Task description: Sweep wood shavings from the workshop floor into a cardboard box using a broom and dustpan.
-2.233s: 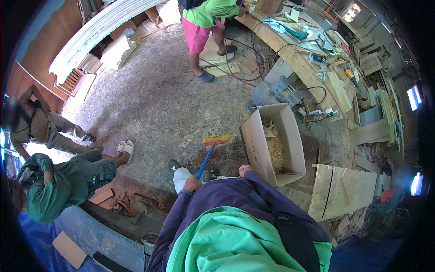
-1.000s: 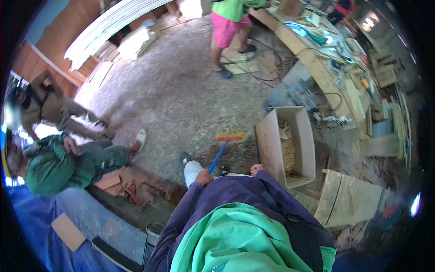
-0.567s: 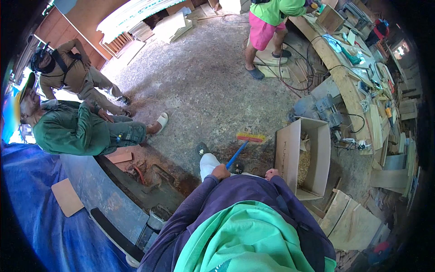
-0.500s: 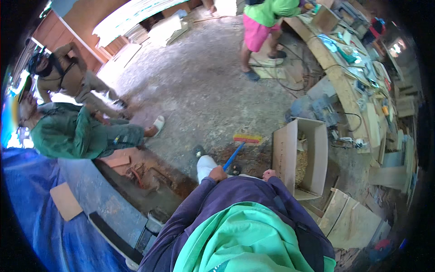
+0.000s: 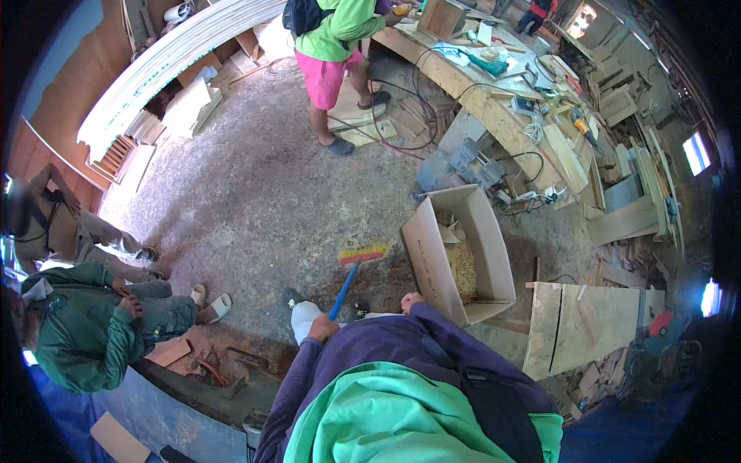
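Observation:
My left hand [image 5: 323,329] is wrapped round the blue handle of a broom [image 5: 344,292]. The broom's red and yellow head [image 5: 363,254] is down at the concrete floor, ahead of my shoes. Close by the near left corner of a cardboard box [image 5: 431,255], my right hand [image 5: 412,302] is curled closed. Whatever its fingers may hold is hidden. The open box stands to the right of the broom, with wood shavings [image 5: 461,270] and a few scraps inside.
A cluttered workbench [image 5: 494,108] runs along the right, with cables below it. Wooden panels [image 5: 583,328] lie at near right. A person in pink shorts [image 5: 328,81] stands at the bench; two people, one in a green jacket [image 5: 81,332], are at left. Boards [image 5: 177,73] are stacked at far left.
The view has swung right, so the box, broom and bench appear farther left. The left hand keeps its grip on the broom; the right hand stays curled near the box.

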Tool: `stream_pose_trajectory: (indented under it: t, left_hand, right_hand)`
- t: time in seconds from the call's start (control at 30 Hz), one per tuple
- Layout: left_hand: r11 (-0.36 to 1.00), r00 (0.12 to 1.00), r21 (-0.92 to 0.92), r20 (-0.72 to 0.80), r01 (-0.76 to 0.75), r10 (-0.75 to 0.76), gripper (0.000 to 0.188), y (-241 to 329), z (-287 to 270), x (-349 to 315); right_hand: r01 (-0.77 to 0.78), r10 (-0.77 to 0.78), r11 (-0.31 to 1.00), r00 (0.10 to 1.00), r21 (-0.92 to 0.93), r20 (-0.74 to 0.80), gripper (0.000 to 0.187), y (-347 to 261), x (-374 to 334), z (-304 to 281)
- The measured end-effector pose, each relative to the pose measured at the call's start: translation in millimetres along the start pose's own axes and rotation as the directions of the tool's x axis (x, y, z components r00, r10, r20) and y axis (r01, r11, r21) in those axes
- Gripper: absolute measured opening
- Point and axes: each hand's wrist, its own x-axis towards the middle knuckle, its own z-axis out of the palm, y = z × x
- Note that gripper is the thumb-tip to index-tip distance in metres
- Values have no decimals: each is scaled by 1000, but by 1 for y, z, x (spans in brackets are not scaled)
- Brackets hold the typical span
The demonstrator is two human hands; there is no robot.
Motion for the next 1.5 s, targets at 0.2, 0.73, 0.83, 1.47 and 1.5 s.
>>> stream_pose_trajectory:
  t: [0.2,0.73,0.83,1.47,1.5]
  left_hand:
    - [996,998,-62,1,66,-66,30,-6,5,3]
    - [989,994,-100,27,110,-107,32,-3,1,0]
    - [990,991,-57,52,126,-123,32,-8,5,4]
    - [995,992,-3,80,96,-96,31,-9,3,10]
    - [994,988,-10,109,110,-108,33,-9,3,11]
  right_hand:
    - [148,-149,989,988,-16,-46,4,1,-1,2]
    - [92,-95,991,995,-100,-25,7,-1,-4,1]
    - [179,-172,966,984,-186,53,8,0,-1,2]
    - [150,-151,988,988,-46,-15,9,-5,-5,-1]
    - [93,-96,994,994,-63,-47,8,-6,-5,-1]
